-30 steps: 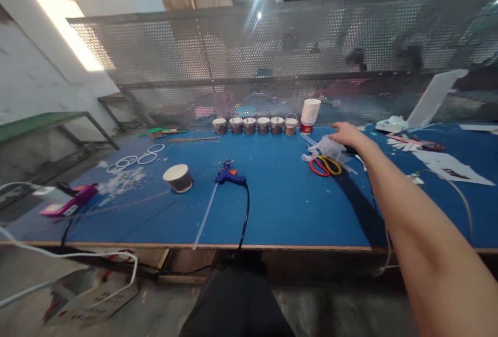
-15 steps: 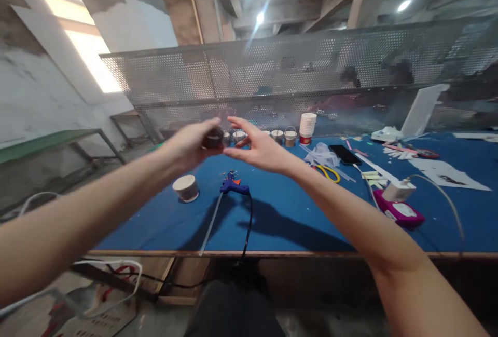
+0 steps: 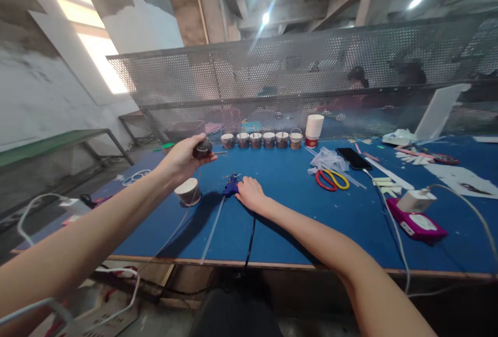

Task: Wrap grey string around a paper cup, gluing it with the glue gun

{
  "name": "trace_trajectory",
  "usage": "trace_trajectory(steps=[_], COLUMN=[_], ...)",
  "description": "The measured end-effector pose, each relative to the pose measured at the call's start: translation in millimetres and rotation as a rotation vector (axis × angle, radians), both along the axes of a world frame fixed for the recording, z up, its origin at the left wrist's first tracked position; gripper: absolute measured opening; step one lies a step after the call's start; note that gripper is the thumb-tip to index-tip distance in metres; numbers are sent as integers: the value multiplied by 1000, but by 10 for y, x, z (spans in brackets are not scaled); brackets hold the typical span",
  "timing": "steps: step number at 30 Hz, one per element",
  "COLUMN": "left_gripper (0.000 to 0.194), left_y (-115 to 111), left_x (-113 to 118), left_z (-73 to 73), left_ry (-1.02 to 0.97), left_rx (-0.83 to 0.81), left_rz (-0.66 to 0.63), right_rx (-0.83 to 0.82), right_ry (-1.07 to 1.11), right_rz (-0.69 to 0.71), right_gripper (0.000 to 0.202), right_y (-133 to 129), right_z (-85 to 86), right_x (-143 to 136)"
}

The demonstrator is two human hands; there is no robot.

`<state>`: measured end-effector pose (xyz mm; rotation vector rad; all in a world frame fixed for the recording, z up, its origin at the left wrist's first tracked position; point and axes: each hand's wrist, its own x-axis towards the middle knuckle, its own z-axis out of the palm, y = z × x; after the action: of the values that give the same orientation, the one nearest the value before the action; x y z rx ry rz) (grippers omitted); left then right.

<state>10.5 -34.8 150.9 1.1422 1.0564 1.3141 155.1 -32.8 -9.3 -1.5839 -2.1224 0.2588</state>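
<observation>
My left hand (image 3: pixel 184 159) is raised above the left part of the table, fingers closed round a small dark, rounded object (image 3: pixel 202 149) whose kind I cannot make out. A thin cord trails down below that hand, and a thin strip pokes out to its right. Below it, a white-rimmed paper cup (image 3: pixel 188 191) stands on the blue tabletop. My right hand (image 3: pixel 251 193) is down at the table, its fingers round the handle of a blue hot glue gun (image 3: pixel 231 186). A translucent glue stick (image 3: pixel 213 230) runs from the gun toward the front edge.
Several small cups (image 3: pixel 268 140) line the back, beside a stack of paper cups (image 3: pixel 314 129). Scissors (image 3: pixel 332 180), crumpled plastic (image 3: pixel 329 160), a phone (image 3: pixel 354 158) and a purple device (image 3: pixel 418 225) with a white charger lie right. A perforated metal screen (image 3: pixel 272 77) rises behind.
My right hand has come down from beside the left hand onto the glue gun. My left hand has moved slightly left and lower, still holding the dark object.
</observation>
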Motion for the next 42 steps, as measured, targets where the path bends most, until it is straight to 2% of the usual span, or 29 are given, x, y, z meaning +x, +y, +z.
trace_trajectory(steps=[4, 11, 14, 19, 22, 25, 27, 30, 33, 35, 36, 38, 40, 42], left_gripper=[24, 28, 26, 14, 15, 18, 22, 13, 12, 17, 22, 33, 39, 34], left_y=[-63, -122, -195, -390, -494, -543, -551, -563, -594, -615, -620, -610, -567, -497], left_x=[-60, -65, -49, -12, 23, 59, 100, 225, 410, 516, 550, 572, 545, 503], left_z=[-28, -175, -343, -735, -946, -1096, -1158, -1196, -1198, -1197, -1199, -1211, -1231, -1255], left_ry=[-2, -82, -113, -154, -205, -227, -199, -133, -128, -109, -91, -38, 37, 149], left_rx=[-23, -158, -229, -358, -442, -441, -446, -453, -457, -439, -417, -375, -344, -287], left_rz=[-6, -21, -44, -117, -179, -236, -278, -362, -410, -464, -492, -534, -544, -527], right_rx=[3, 4, -18, -42, -49, -29, -23, -67, -124, -106, -100, -170, -372, -597], right_ry=[62, 251, 253, 255, 295, 363, 416, 496, 601, 610, 609, 683, 878, 1119], right_rz=[-9, -118, -186, -259, -282, -290, -251, -96, 168, 234, 216, 140, 71, 25], right_gripper=[13, 41, 34, 27, 28, 25, 21, 24, 51, 59, 57, 50, 45, 39], right_y=[82, 226, 281, 277, 225, 73, -111, -461, -742, -828, -838, -815, -766, -723], right_z=[-68, -178, -204, -213, -200, -160, -120, -47, 40, 103, 135, 191, 231, 242], right_x=[120, 473, 513, 486, 515, 603, 660, 688, 654, 640, 649, 713, 835, 989])
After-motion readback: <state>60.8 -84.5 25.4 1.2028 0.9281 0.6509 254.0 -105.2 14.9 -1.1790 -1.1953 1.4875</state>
